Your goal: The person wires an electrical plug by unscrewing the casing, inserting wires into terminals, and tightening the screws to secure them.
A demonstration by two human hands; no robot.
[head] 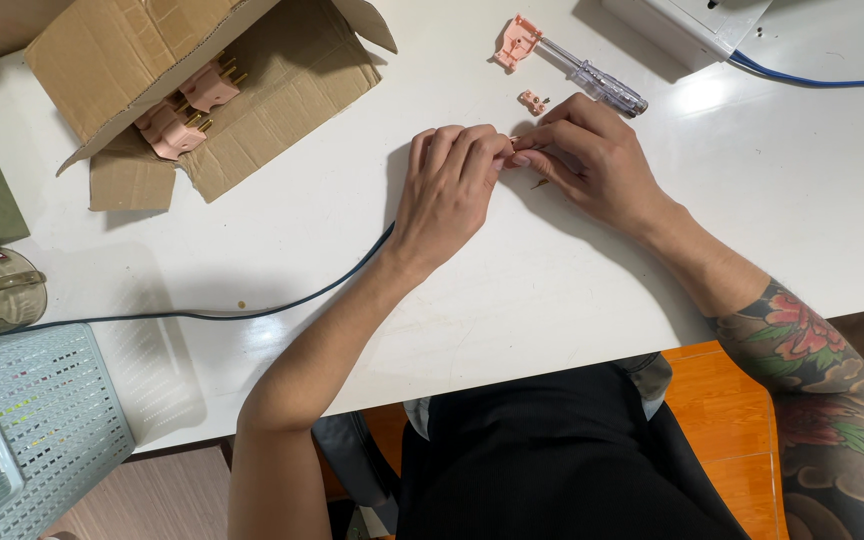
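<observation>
Both sets of fingers are pinched together right at the middle of the counter [552,290], tips meeting on something tiny, looks like a small pinkish part [514,143] with maybe a bit of wire, but it's mostly hidden so I can't really tell what it is. The left hand [449,190] is curled over with its knuckles up, fingers bunched tight, and the right hand [592,160] comes in from the other side with thumb and forefinger clamped on the same spot. A thin dark cable [202,315] runs out from under the left wrist and off across the white top to the left edge. Just above the right hand sits a small pink piece [532,101], and past that a clear-handled screwdriver [592,80] with a pink plug shell [517,42] at its tip. Further off at the top left there's an open cardboard box [202,90] with more pink plugs [187,108] inside.
</observation>
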